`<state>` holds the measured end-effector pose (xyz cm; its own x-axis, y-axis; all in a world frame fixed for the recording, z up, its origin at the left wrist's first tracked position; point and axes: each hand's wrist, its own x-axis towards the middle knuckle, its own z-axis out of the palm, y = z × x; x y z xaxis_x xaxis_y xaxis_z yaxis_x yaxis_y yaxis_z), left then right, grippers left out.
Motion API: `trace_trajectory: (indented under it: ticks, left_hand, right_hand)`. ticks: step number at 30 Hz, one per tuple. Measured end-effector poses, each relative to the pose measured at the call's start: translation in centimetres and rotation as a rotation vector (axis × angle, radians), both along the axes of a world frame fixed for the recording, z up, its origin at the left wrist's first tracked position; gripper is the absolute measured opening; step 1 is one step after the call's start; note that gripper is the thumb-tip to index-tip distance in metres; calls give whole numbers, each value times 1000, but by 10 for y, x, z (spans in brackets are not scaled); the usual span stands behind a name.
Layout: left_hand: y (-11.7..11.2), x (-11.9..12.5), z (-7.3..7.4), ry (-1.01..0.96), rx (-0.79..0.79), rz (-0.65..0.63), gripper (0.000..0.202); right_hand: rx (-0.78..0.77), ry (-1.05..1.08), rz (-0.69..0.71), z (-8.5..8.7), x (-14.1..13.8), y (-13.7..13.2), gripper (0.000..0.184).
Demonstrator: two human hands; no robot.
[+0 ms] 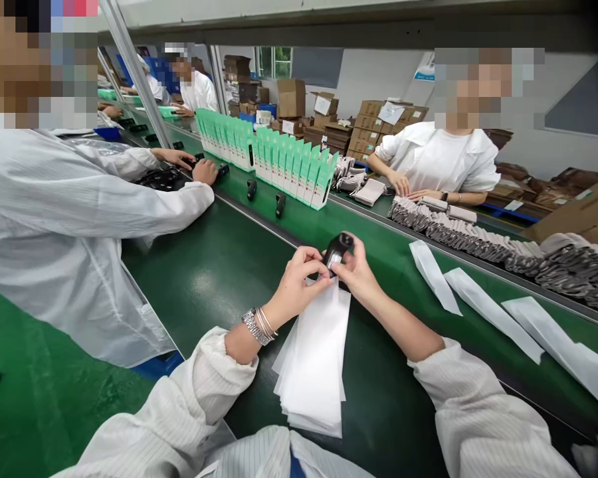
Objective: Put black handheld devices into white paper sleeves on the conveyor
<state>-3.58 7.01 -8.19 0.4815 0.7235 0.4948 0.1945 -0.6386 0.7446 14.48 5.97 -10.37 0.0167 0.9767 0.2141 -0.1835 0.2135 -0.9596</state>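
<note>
A small black handheld device [337, 251] with a rounded head and a pale label is held up over the bench, tilted. My right hand [359, 272] is closed around its side, thumb on the label. My left hand [301, 282] is pinched at the device's lower end, touching it. Whether those fingertips also grip something thin is hidden. Directly below both hands lies a fanned stack of white translucent sleeves [313, 365], its upper end reaching up to my fingers.
Green-and-white boxes [289, 162] stand in rows on the green conveyor [389, 255], beside two black devices [280, 204]. Several white sleeves [493, 312] lie on the belt at right. Grey pouches [468, 236] line the far side. Co-workers sit at left [70, 192] and opposite [441, 159].
</note>
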Motion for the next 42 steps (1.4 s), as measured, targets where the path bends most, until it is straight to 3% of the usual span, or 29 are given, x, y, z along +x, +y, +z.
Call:
trace_trajectory:
  ticks: [2, 5, 7, 9, 13, 16, 18, 20, 23, 27, 29, 32, 35, 38, 42]
  left_hand:
    - [-3, 4, 6, -70, -9, 59, 9]
    - [1, 5, 10, -167, -38, 178, 8]
    - [9, 3, 8, -185, -75, 191, 11]
    - [17, -3, 1, -134, -113, 178, 13]
    - [32, -14, -19, 194, -146, 205, 16]
    - [34, -15, -32, 430, -144, 193, 24]
    - [32, -12, -37, 509, -118, 164, 21]
    - [29, -7, -38, 538, -72, 133, 9]
    - [26, -2, -37, 542, 34, 118, 22]
    - [23, -3, -38, 528, 152, 105, 30]
    - [22, -6, -40, 502, 175, 77, 28]
    - [19, -9, -41, 471, 195, 29, 20]
    - [18, -13, -40, 473, 223, 16, 18]
    - [20, -15, -40, 439, 227, 38, 11]
    - [24, -16, -38, 361, 175, 75, 12]
  right_hand:
    - [-54, 17, 88, -6, -11, -8, 55]
    - [-191, 43, 308, -9, -26, -21, 50]
    - [-256, 50, 364, -3, -29, -25, 49]
    - [-254, 71, 225, 7, -20, -20, 46]
    - [-111, -51, -309, 22, 43, 14, 37]
    - [-103, -508, -670, 17, 108, 41, 30]
    - [-192, -937, -785, 7, 140, 53, 25]
    - [-251, -1253, -819, -5, 154, 61, 19]
    - [-165, -1336, -662, -16, 133, 78, 37]
    - [-40, -1207, -225, -14, 56, 125, 56]
    - [-36, -1256, -115, -10, 16, 155, 61]
    - [-123, -1282, -157, -11, -24, 194, 55]
    - [-170, -1193, -286, -20, -32, 212, 37]
    - [-177, -1076, -383, -30, -18, 209, 22]
    - [-223, -855, -412, -29, 6, 172, 33]
